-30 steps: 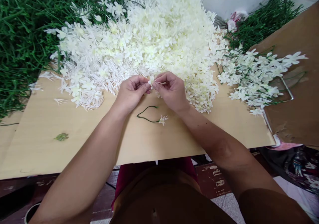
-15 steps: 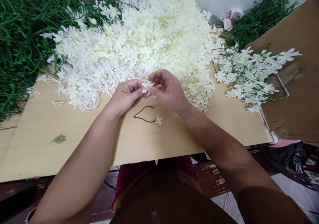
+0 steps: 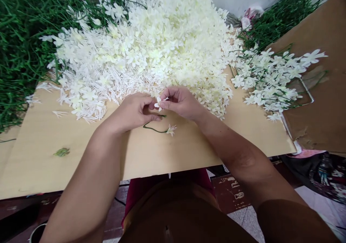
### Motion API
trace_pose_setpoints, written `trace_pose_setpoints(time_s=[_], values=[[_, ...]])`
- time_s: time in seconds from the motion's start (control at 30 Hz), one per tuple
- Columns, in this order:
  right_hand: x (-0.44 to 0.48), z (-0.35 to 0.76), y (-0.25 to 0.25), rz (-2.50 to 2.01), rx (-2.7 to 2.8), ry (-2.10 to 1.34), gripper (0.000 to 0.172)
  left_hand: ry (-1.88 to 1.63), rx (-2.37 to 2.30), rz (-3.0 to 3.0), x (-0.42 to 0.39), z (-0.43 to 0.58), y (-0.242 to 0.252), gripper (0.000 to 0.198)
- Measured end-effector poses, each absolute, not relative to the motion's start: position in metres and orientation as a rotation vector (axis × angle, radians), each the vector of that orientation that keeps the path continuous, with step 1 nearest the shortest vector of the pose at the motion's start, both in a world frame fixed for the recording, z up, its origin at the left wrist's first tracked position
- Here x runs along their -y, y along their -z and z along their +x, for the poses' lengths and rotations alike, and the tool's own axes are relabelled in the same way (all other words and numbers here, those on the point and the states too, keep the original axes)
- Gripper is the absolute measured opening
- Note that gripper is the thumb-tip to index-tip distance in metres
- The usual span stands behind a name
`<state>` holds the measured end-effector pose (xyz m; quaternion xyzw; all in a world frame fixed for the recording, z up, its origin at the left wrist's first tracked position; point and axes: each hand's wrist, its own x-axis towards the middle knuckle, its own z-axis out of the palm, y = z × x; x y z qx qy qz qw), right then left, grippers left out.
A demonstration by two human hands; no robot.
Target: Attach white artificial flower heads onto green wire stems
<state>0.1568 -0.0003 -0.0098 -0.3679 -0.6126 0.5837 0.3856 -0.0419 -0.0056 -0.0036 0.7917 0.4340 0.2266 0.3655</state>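
Note:
A small white artificial flower [image 3: 158,104] is pinched between the thumb and fingers of my right hand [image 3: 180,101], just in front of the big flower pile. My left hand [image 3: 137,109] is beside it, thumb and index finger apart. Its thumb lies over the upper end of a bent green plastic stem [image 3: 154,129] on the board, so part of that stem is hidden; whether they touch I cannot tell. At the stem's other end sits a pale blossom with thin white stamens [image 3: 171,129].
White artificial flowers [image 3: 173,37] and thin white stamens [image 3: 119,82] are heaped at the back. Green stems [image 3: 24,52] pile up at the left. Finished-looking flower sprays [image 3: 270,77] lie at the right against a cardboard sheet [image 3: 321,102]. A greenish scrap [image 3: 62,151] lies front left.
My left hand has let go of the white flower and dropped toward the green stem, its thumb now over the stem's end. My right hand has moved slightly down, still pinching the flower.

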Motion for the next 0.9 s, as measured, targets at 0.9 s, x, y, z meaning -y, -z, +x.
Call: trace_pose_setpoints(time_s=[0.9], values=[[-0.004,0.159,0.022,-0.898,1.112,-1.535,0.049,-1.019,-1.3,1.402,0.004,-0.018,0.008,0.005]])
